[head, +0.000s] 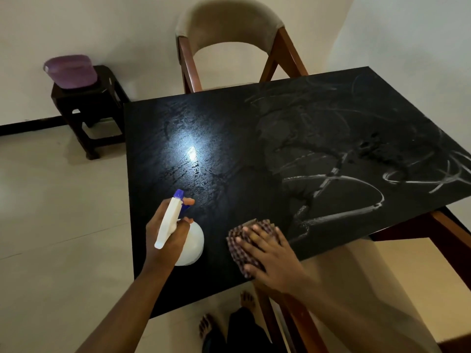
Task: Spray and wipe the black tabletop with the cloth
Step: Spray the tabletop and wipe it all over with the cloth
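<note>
Head view: your left hand (165,235) grips the probably light, stiff spray bottle (194,242) by its neck over the tabletop's (254,154) near edge, while your right hand (270,256) presses flat on the soft cloth (235,247) beside it, which should bunch easily.

place: home dining room | cues: black table (229,118), upholstered chair (229,24), tiled floor (51,200)

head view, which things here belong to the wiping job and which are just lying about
In the job: black tabletop, spray bottle in the left hand, checked cloth under the right hand.
Lying about: purple tub, dark stool under it, beige chair.
</note>
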`<act>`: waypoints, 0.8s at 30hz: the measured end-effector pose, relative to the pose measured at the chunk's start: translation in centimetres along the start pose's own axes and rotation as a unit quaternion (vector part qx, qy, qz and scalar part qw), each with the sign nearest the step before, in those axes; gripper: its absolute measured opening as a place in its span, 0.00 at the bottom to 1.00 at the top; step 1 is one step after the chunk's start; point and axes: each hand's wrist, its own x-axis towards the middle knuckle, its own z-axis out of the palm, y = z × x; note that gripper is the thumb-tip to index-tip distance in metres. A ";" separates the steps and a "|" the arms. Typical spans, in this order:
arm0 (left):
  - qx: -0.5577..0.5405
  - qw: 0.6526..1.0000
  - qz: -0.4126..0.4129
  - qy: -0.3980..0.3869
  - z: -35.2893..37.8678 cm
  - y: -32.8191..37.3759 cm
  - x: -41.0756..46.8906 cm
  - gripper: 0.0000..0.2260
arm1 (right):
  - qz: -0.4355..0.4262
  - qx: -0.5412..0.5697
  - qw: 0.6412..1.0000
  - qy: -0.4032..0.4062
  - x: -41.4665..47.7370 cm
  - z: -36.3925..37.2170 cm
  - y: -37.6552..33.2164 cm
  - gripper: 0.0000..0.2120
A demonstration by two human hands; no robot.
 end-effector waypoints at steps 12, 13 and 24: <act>-0.012 1.000 0.019 0.013 0.0 -0.5 0.0 0.22 | 0.074 0.039 0.996 0.021 -2.5 1.0 -3.6 0.27; -0.014 1.000 0.022 0.014 0.0 -0.5 0.1 0.22 | 0.049 0.040 0.998 0.012 -3.0 0.7 -2.9 0.27; -0.006 1.000 0.003 0.022 0.5 -0.5 -0.2 0.14 | 0.183 0.026 0.981 0.050 -0.6 0.3 -0.1 0.27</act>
